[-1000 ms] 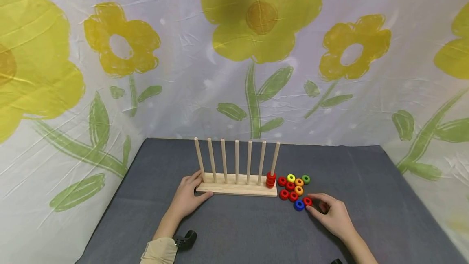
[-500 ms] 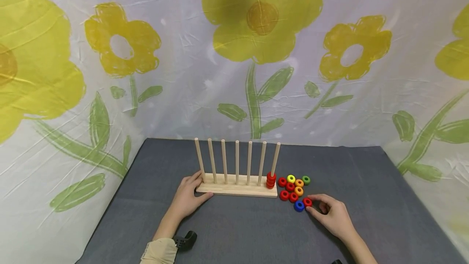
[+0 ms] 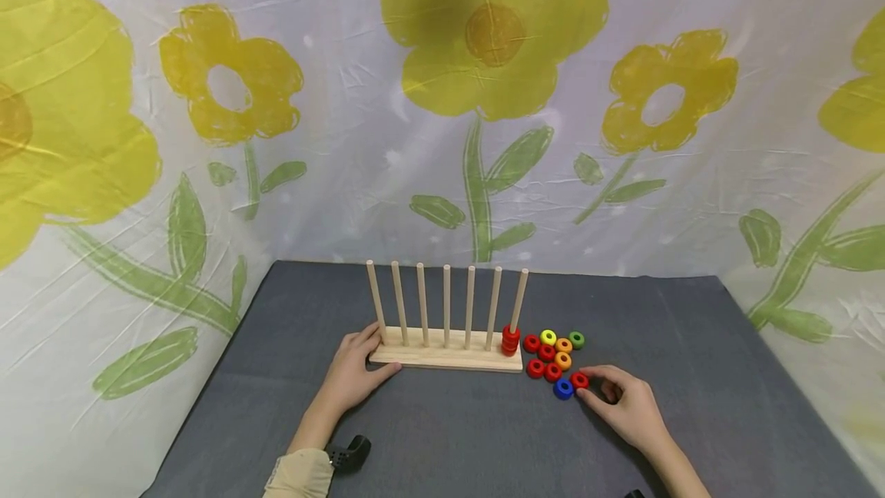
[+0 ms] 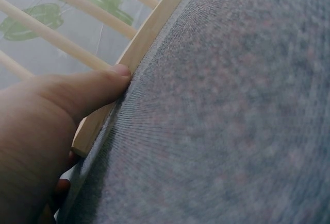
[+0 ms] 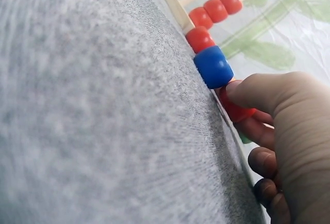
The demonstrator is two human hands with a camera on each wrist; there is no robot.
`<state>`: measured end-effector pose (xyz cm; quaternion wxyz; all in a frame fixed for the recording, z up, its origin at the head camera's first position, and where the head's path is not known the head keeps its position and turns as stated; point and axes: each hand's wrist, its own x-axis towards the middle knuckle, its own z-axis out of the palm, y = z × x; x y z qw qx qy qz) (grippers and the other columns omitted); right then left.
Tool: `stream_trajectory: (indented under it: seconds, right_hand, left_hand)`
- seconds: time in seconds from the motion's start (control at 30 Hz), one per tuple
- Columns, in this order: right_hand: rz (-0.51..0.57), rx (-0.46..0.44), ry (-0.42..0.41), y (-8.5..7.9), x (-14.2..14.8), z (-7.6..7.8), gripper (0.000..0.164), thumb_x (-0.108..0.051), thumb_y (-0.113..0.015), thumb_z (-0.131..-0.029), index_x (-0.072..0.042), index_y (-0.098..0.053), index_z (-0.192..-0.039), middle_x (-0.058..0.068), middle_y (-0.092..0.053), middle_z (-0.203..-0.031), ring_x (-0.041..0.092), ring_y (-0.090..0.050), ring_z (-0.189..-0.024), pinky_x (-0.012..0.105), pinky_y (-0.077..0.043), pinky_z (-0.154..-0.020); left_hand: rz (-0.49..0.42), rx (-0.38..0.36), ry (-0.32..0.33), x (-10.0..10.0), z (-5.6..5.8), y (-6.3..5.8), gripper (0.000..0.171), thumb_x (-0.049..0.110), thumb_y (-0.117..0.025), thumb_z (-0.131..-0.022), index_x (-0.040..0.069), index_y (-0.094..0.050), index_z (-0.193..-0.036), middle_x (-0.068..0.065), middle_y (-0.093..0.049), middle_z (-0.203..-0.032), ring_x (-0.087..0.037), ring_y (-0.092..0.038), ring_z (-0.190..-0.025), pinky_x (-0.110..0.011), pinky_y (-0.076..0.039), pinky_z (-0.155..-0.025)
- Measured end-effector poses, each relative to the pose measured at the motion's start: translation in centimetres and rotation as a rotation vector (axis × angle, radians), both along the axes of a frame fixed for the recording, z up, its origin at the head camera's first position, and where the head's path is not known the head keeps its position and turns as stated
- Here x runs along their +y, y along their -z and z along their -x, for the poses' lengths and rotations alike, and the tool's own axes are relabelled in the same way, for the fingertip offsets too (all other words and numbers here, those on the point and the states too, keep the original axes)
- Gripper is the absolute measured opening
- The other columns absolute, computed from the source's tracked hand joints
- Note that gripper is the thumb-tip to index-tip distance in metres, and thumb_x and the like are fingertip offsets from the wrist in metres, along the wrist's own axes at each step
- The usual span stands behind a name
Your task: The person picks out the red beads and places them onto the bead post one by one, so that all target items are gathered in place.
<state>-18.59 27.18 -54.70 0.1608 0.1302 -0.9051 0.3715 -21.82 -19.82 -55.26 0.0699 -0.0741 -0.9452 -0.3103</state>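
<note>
A pale wooden peg rack (image 3: 445, 358) stands on the table, with several upright pegs along its base. My left hand (image 3: 354, 375) grips the rack's left end; in the left wrist view the thumb (image 4: 103, 87) presses its front edge. Three red rings (image 3: 510, 340) are stacked on the rightmost peg. My right hand (image 3: 625, 406) pinches a red ring (image 3: 579, 381) between thumb and fingers, down at the table. Touching or almost touching that ring is a blue ring (image 3: 563, 389). The right wrist view shows the pinched red ring (image 5: 237, 108) partly covered by the thumb.
Right of the rack lie several loose rings: red ones (image 3: 535, 368), two orange rings (image 3: 563, 361), a yellow ring (image 3: 548, 337) and a green ring (image 3: 577, 340). Dark grey cloth (image 3: 470, 436) covers the table. A flower-printed sheet (image 3: 332, 175) hangs behind and at both sides.
</note>
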Motion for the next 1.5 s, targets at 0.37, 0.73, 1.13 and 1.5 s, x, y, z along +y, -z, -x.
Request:
stream_trajectory:
  seconds: [0.37,0.73,1.13,1.5]
  right_hand:
    - [0.001,0.012,0.018,-0.2,0.0,0.0,0.029,-0.010,-0.094,-0.080,-0.018,-0.082,-0.106,-0.011,-0.045,-0.066,0.000,-0.036,-0.056,0.023,-0.031,-0.052]
    - [0.017,0.010,0.030,-0.5,-0.2,0.0,0.029,-0.011,-0.094,-0.081,-0.021,-0.082,-0.106,-0.011,-0.047,-0.068,0.001,-0.038,-0.057,0.023,-0.033,-0.053]
    - [0.038,0.073,-0.015,-1.4,-0.8,-0.1,0.030,-0.009,-0.093,-0.081,-0.022,-0.082,-0.106,-0.011,-0.057,-0.075,0.001,-0.038,-0.056,0.022,-0.033,-0.050]
    - [0.020,0.101,-0.020,-2.3,-1.0,-0.1,0.030,-0.008,-0.093,-0.081,-0.020,-0.082,-0.106,-0.008,-0.064,-0.082,0.002,-0.041,-0.057,0.022,-0.034,-0.051]
  left_hand:
    - [-0.003,-0.032,0.002,0.1,0.0,-0.2,0.078,0.039,-0.083,-0.094,0.000,-0.053,-0.155,-0.019,-0.045,-0.164,-0.043,-0.045,-0.142,-0.065,-0.040,-0.114]
    - [0.000,-0.033,0.006,0.0,0.0,-0.2,0.079,0.040,-0.082,-0.094,0.000,-0.053,-0.155,-0.019,-0.045,-0.164,-0.043,-0.045,-0.143,-0.065,-0.040,-0.114]
    - [-0.001,-0.034,0.007,0.0,0.1,-0.1,0.078,0.040,-0.082,-0.094,0.001,-0.054,-0.155,-0.018,-0.045,-0.165,-0.043,-0.044,-0.143,-0.064,-0.040,-0.115]
    - [0.001,-0.031,-0.002,0.1,0.1,-0.1,0.077,0.039,-0.083,-0.094,-0.001,-0.054,-0.154,-0.018,-0.046,-0.164,-0.042,-0.045,-0.142,-0.064,-0.040,-0.115]
